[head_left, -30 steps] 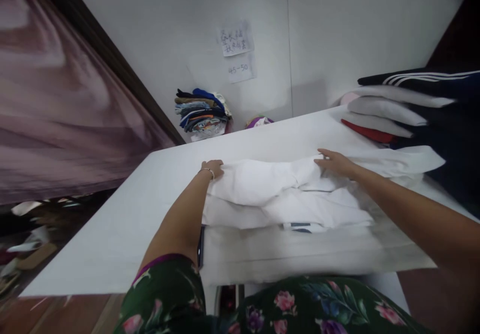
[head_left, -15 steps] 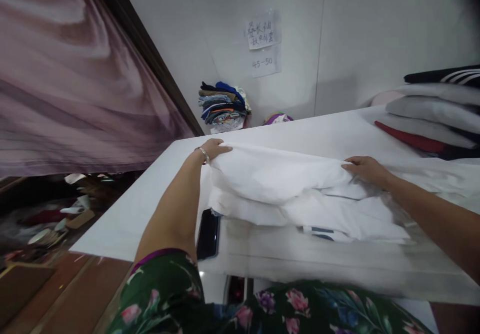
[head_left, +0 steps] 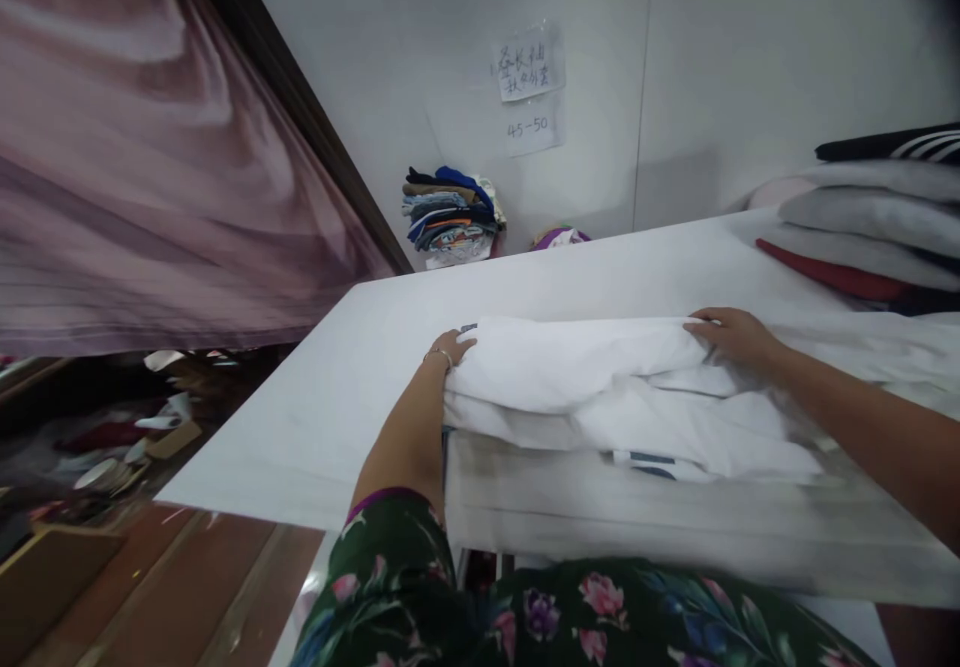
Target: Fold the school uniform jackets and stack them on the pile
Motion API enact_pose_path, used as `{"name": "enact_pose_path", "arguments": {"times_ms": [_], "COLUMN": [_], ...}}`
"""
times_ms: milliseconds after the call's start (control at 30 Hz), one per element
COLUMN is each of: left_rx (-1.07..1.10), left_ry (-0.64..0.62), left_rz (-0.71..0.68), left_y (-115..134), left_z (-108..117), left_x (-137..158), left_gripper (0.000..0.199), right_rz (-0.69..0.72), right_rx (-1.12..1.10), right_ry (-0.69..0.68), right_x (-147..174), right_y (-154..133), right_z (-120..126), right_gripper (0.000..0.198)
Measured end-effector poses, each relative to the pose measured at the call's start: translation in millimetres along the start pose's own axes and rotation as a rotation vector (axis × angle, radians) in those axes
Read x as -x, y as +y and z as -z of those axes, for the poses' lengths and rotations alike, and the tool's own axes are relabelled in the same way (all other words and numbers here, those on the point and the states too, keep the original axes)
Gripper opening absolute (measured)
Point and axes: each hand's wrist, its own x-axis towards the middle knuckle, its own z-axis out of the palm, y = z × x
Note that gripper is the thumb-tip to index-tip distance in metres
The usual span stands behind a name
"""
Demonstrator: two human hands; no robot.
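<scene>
A white garment lies partly folded on the white table, its far edge drawn fairly straight. Near its front edge a dark printed patch shows. My left hand, with a bracelet at the wrist, is closed on the garment's far left corner, where a small dark bit of cloth peeks out. On the far right part of the fold, my right hand pinches the fabric between thumb and fingers. Beneath the near side, a flat whitish cloth is spread toward my body.
Folded clothes are piled in a stack at the right. Another clothes stack stands beyond the table. Handwritten paper signs hang on the wall. A pink curtain hangs at left, above clutter on the floor.
My left hand has moved right and toward me, bringing the garment's far left corner down. My left arm now covers the phone seen before. The right hand stays nearly in place.
</scene>
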Motion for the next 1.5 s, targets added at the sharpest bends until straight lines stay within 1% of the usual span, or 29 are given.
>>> {"name": "enact_pose_path", "arguments": {"times_ms": [100,133,200,267,333,400,467,533,633,733,800,900,967,1033,1067,1133,1167,1233,1300,1367,1433,1500], "left_rx": [0.032,0.039,0.040,0.013,-0.031,-0.074,-0.107,-0.121,-0.104,-0.096,-0.102,-0.097,-0.087,-0.091,-0.101,-0.144,-0.171,-0.215,-0.212,-0.170,-0.135,-0.127], "left_ry": [0.105,0.143,0.187,0.157,0.083,0.042,0.060,0.062,-0.016,-0.047,-0.036,-0.026,0.030,0.107,0.125,0.109,0.089,0.037,-0.019,-0.073,-0.113,-0.131], "left_rz": [0.050,0.034,-0.071,-0.199,-0.280,-0.311,-0.336,-0.330,-0.302,-0.304,-0.309,-0.290,-0.252,-0.200,-0.179,-0.170,-0.182,-0.212,-0.211,-0.161,-0.101,-0.083], "left_y": [4.4,9.0,22.7,39.1,53.2,61.6,64.4,63.4,60.0,58.1,57.3,54.0,49.8,44.9,42.8,40.0,39.5,40.1,41.8,44.0,46.8,50.7], "left_z": [6.0,8.9,10.6,5.1,-5.2,-15.4,-22.6,-26.6,-30.9,-35.4,-36.4,-31.3,-23.8,-15.5,-11.9,-6.8,-5.5,-4.9,-5.4,-5.6,-4.8,-2.8], "left_x": [7.6,11.2,20.5,31.8,42.6,49.4,50.3,45.7,34.6,26.9,24.7,21.4,16.2,8.0,3.0,-8.0,-13.9,-25.7,-36.9,-45.8,-51.1,-52.5], "left_gripper": [0.059,0.059,0.057,0.056,0.059,0.063,0.066,0.071,0.077,0.075,0.072,0.060,0.056,0.058,0.060,0.066,0.069,0.077,0.084,0.091,0.096,0.092], "right_rz": [0.047,0.076,0.129,0.127,0.083,0.052,0.045,0.049,0.048,0.030,-0.006,-0.046,0.003,0.049,0.031,-0.086,-0.158,-0.251,-0.267,-0.260,-0.247,-0.240], "right_rx": [-0.009,0.005,0.051,0.117,0.215,0.298,0.340,0.359,0.368,0.337,0.242,0.107,0.158,0.335,0.440,0.597,0.629,0.625,0.606,0.602,0.607,0.620], "right_ry": [0.053,0.066,0.044,-0.010,-0.040,-0.038,-0.034,-0.028,-0.029,-0.043,-0.010,0.104,0.124,0.076,0.035,-0.057,-0.098,-0.160,-0.192,-0.203,-0.187,-0.147], "right_x": [-0.1,-0.3,-0.7,-1.5,-2.5,-3.5,-4.0,-3.8,-2.2,2.1,7.2,17.2,23.9,28.9,30.6,32.4,32.8,33.7,35.2,37.3,39.3,40.6], "right_y": [5.4,7.6,12.7,18.6,24.5,29.4,32.1,32.6,30.7,28.2,28.3,34.3,41.7,49.7,53.3,59.6,62.5,68.3,74.8,81.5,86.9,89.5], "right_z": [-3.9,-5.2,-6.8,-7.0,-6.3,-5.9,-6.5,-8.0,-10.9,-10.0,-2.5,23.5,47.9,72.2,82.6,97.3,101.2,102.3,97.0,89.5,83.6,82.1], "right_gripper": [0.046,0.045,0.042,0.037,0.034,0.032,0.032,0.034,0.035,0.036,0.039,0.044,0.045,0.045,0.046,0.052,0.057,0.066,0.070,0.066,0.059,0.052]}}
